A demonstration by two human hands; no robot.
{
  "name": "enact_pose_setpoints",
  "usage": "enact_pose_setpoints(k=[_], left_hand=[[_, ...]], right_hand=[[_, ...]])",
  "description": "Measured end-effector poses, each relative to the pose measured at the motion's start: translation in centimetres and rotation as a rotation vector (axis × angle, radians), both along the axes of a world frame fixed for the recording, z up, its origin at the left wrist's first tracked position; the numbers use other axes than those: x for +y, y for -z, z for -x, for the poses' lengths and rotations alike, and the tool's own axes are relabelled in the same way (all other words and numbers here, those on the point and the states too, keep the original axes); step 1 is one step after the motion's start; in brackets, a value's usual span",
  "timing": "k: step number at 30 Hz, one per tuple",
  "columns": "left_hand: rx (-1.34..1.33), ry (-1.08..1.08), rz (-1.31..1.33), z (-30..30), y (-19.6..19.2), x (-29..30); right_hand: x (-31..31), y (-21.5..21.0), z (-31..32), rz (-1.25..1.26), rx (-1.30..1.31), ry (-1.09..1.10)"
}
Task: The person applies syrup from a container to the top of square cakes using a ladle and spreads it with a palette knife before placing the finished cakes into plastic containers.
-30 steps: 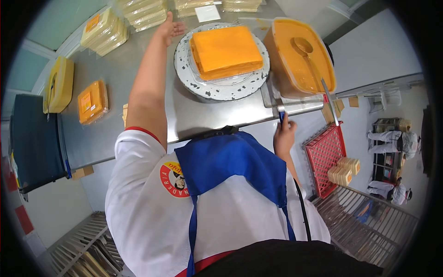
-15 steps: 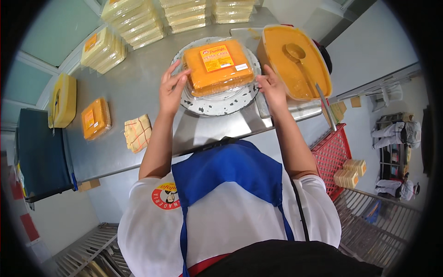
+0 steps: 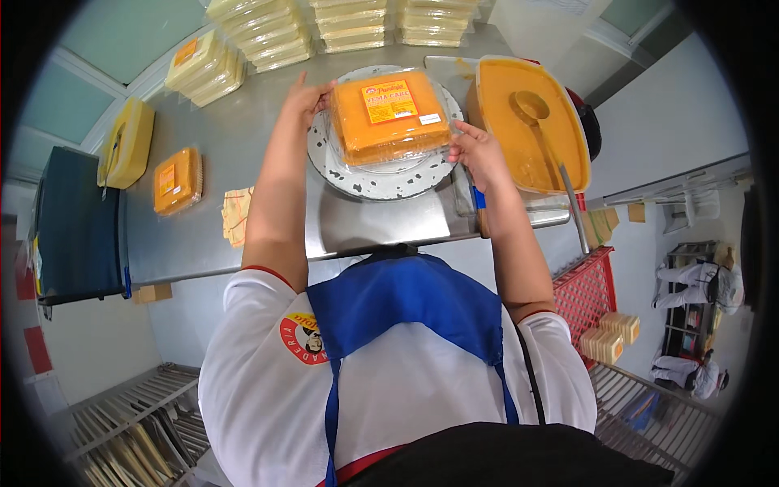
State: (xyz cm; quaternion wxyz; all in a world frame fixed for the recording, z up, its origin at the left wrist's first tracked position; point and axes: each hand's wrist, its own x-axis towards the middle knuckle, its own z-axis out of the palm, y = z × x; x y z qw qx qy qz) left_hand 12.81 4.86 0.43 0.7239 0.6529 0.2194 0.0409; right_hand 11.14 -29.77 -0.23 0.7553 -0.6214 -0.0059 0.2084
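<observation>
Boxed cake (image 3: pixel 389 134), orange under a clear lid with an orange label on top, sits over the round speckled stand (image 3: pixel 388 188), toward the far edge of the steel table (image 3: pixel 235 146) and left of the tub. Its near and right sides leave a band of the stand's rim showing. Whether its full base bears on the stand or one side is slightly raised, cannot tell.

Left hand (image 3: pixel 305 99): narrow on the box's left side, near its far corner, forefinger pointing up and away. Right hand (image 3: pixel 477 152): thumb and fingers close at the near right corner. Box held between the two; how far the fingers reach beneath is hidden.

Step in hand, as judged: handling the closed, labelled pack at the stand, either settling it or about to take it off. Next move seems to call for an even two-handed hold, box kept level, lid not squeezed, and room from the tub (image 3: pixel 479 101) on the right, where a ladle (image 3: pixel 531 104) rests in orange filling with its handle jutting over the near side.

Surroundings: blue-handled tool (image 3: pixel 479 197) near the table's near edge, just below the right hand. Second boxed cake (image 3: pixel 177 181) toward the table's left end, like label on top; a folded cloth (image 3: pixel 234 214) lies closer to the near edge, partly behind the left forearm. Stacks of pale packs (image 3: pixel 352 24) line the far edge; a yellow tub (image 3: pixel 134 146) stands at the left end.
</observation>
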Motion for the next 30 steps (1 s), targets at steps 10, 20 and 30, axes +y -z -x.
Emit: enact_pose_setpoints(k=[10, 20, 30], left_hand=[[-0.046, -0.077, 0.046, 14.6, 0.2, -7.6], [-0.1, 0.057, 0.333, 11.7, -3.3, -2.3], [-0.192, 0.17, 0.207, 13.5, -6.1, 7.5]], right_hand=[[-0.2, -1.7, 1.4, -0.098, 0.092, -0.169], [2.1, -4.0, 0.9, -0.169, 0.017, -0.067], [11.7, -6.7, 6.6, -0.28, 0.0, 0.082]])
